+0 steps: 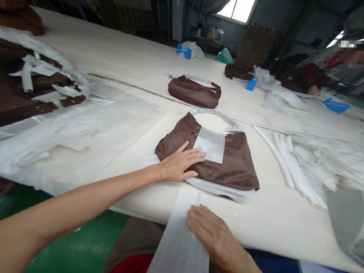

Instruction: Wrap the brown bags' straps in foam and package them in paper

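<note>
The table [280, 223] has open room right of the bag [227, 170], which lies near its front edge, a strip [178, 239] overhanging there, left hand [180, 163] spread wide on the bag, right hand [213, 231] against the strip, grip unclear.

On the long cream, flat-topped table [284, 227], I see a brown rectangular leather handbag [239, 165] before a smaller brown, rounded leather bag [193, 92]; curved white foam tubes [294, 170] lie right, a crumpled translucent plastic sheet [85, 131] left.
</note>
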Action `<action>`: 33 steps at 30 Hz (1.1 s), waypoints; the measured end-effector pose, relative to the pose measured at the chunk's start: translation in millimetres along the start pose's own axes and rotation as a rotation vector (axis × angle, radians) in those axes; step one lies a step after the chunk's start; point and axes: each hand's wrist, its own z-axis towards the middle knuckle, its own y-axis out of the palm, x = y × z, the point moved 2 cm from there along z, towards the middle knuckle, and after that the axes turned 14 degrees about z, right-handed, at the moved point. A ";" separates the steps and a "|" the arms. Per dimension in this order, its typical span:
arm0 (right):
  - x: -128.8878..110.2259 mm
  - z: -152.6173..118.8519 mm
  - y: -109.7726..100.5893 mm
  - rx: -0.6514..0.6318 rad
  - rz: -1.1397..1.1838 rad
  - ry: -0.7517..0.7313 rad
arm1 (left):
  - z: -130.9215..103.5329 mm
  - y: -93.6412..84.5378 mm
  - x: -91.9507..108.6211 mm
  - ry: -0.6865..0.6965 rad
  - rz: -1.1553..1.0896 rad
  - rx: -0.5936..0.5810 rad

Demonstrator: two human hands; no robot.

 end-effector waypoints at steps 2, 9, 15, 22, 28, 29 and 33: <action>-4.6 18.7 -18.1 -0.018 -0.022 -0.031 | -1.5 -1.0 0.2 -0.006 -0.002 -0.007; 41.5 81.0 -88.8 0.219 -0.023 0.129 | -3.0 4.5 -5.6 0.020 -0.012 -0.029; 119.0 100.4 -75.7 0.522 0.153 0.557 | -1.4 -8.9 -4.2 0.040 -0.029 -0.073; 133.4 98.7 -55.4 0.647 0.141 0.714 | -3.4 -3.1 -15.7 -0.093 -0.210 0.023; 136.5 100.1 -44.0 0.704 -0.068 0.718 | 1.6 9.2 -12.3 -0.451 -0.314 0.275; 137.7 100.3 -43.0 0.735 -0.084 0.728 | 2.0 9.8 -11.1 -0.492 -0.308 0.292; 132.6 101.4 -46.4 0.916 -0.088 0.641 | 2.9 12.4 -9.1 -0.580 -0.277 0.293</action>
